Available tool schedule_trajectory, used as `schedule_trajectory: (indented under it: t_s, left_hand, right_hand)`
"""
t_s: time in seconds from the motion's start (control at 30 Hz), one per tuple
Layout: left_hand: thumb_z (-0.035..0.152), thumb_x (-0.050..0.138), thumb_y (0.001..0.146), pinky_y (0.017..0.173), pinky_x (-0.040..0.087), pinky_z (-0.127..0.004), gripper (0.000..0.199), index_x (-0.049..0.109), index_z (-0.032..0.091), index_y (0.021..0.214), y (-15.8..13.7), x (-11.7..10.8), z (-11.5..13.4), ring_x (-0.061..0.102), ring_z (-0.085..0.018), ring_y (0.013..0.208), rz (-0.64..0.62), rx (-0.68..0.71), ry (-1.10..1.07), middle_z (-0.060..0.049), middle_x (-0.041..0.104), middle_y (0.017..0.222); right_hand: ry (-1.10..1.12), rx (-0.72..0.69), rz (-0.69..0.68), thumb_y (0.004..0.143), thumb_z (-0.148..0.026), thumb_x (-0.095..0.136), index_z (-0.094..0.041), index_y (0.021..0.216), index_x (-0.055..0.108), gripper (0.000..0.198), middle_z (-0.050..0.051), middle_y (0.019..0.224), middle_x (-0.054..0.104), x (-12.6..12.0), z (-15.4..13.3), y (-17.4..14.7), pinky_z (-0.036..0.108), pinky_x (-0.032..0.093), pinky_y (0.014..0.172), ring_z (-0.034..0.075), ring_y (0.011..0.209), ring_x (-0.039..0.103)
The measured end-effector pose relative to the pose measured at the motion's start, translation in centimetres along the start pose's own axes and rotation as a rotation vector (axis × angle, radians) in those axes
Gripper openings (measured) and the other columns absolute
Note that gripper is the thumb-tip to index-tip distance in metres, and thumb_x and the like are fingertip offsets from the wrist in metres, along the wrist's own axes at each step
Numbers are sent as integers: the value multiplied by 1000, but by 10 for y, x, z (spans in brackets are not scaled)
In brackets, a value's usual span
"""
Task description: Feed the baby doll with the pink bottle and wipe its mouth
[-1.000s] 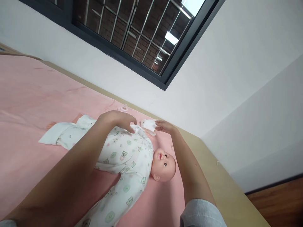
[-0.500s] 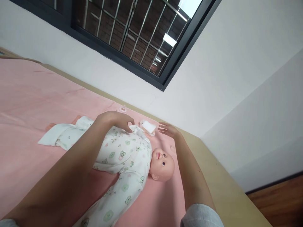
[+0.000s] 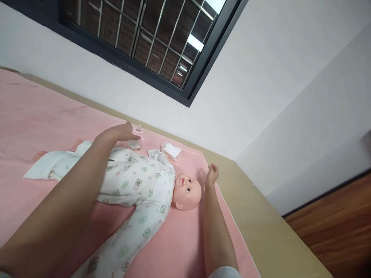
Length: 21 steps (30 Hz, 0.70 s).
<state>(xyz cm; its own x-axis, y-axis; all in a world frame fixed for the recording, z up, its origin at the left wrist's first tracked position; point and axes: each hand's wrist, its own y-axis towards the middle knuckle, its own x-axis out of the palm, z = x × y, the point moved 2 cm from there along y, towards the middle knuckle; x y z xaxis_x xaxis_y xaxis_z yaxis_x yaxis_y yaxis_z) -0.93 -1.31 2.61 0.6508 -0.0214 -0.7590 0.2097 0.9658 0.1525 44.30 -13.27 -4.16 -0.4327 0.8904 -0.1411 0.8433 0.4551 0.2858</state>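
A baby doll [image 3: 145, 173] in a white printed outfit lies on its back on a pink blanket [image 3: 179, 239], its bald head [image 3: 188, 192] towards the right. Beyond the doll's waist, my left hand [image 3: 123, 133] has its fingers round a small clear baby bottle [image 3: 135, 144] with a pink collar and a teat. Past the doll's head, my right hand [image 3: 213, 173] has curled fingers against a small clear plastic cap [image 3: 202, 173]. The hand itself partly hides that cap. One printed sleeve stretches towards me; my left forearm covers part of the doll's legs.
A white pack [image 3: 172, 150] lies by the doll's far shoulder. Along the blanket runs a pale wooden ledge [image 3: 243, 200], with a white wall [image 3: 162, 116] behind. Above is a dark-framed window [image 3: 185, 96] with bars. Brown wood [image 3: 333, 224] shows at right.
My left hand has moved from the doll's far sleeve to the bottle and closed on it. My right hand has come down beside the clear cap, its fingers curling. The view has shifted slightly right.
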Motion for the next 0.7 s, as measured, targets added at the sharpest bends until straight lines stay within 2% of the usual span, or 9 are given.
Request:
schedule_trajectory:
  t_s: [0.1, 0.17, 0.23, 0.33, 0.47, 0.6, 0.63, 0.7]
  left_hand:
    - [54, 62, 66, 73, 44, -38, 48, 60, 17, 97, -3, -1, 4, 63, -37, 95, -48, -126, 64, -16, 70, 96]
    - [53, 60, 71, 72, 44, -37, 39, 58, 18, 87, -5, -2, 6, 63, -35, 93, -47, -120, 103, -14, 69, 93]
    - [52, 57, 76, 71, 43, -35, 36, 56, 18, 87, -8, -3, 6, 62, -32, 90, -42, -111, 132, -12, 68, 93]
    - [51, 53, 83, 72, 44, -34, 44, 53, 13, 106, -12, -6, 8, 59, -30, 93, -20, -130, 160, -14, 65, 101]
    - [50, 53, 85, 77, 46, -41, 65, 39, 4, 129, -14, -10, 18, 54, -38, 107, 34, -152, 185, -26, 57, 119]
    - [42, 59, 82, 82, 45, -51, 68, 37, 0, 132, -3, -3, 19, 51, -47, 113, 93, -141, 172, -34, 44, 132]
    - [39, 62, 80, 82, 45, -52, 68, 39, 0, 131, 1, 1, 16, 51, -47, 112, 106, -137, 157, -34, 44, 132]
    - [33, 71, 72, 82, 45, -52, 66, 45, 1, 124, 11, 11, 9, 54, -44, 107, 136, -103, 99, -30, 54, 121]
  right_hand:
    - [-156, 45, 21, 72, -35, 60, -17, 117, 54, 49, 16, 134, 54, 3, 17, -14, 43, 42, 105, 29, 127, 50]
    - [-250, 82, 7, 69, -33, 65, -17, 124, 51, 59, 19, 136, 50, 7, 22, -20, 50, 40, 104, 34, 125, 49]
    - [-330, 100, -6, 70, -28, 65, -16, 132, 45, 66, 21, 138, 47, 10, 24, -23, 52, 40, 104, 36, 125, 49]
    - [-422, 90, -24, 75, -20, 59, -13, 141, 37, 70, 24, 140, 44, 12, 26, -24, 48, 39, 104, 35, 126, 50]
    - [-496, 61, -67, 81, -15, 53, -12, 145, 35, 67, 25, 136, 48, 9, 29, -23, 44, 38, 103, 36, 125, 52]
    - [-526, 33, -85, 86, -16, 48, -10, 145, 37, 60, 26, 133, 52, 7, 29, -24, 43, 39, 101, 36, 122, 54]
    - [-528, 28, -87, 86, -15, 47, -10, 145, 37, 60, 26, 133, 52, 7, 29, -24, 43, 39, 101, 36, 122, 54]
    - [-533, 24, -94, 86, -15, 46, -10, 146, 37, 60, 26, 134, 51, 8, 29, -24, 42, 38, 100, 36, 123, 53]
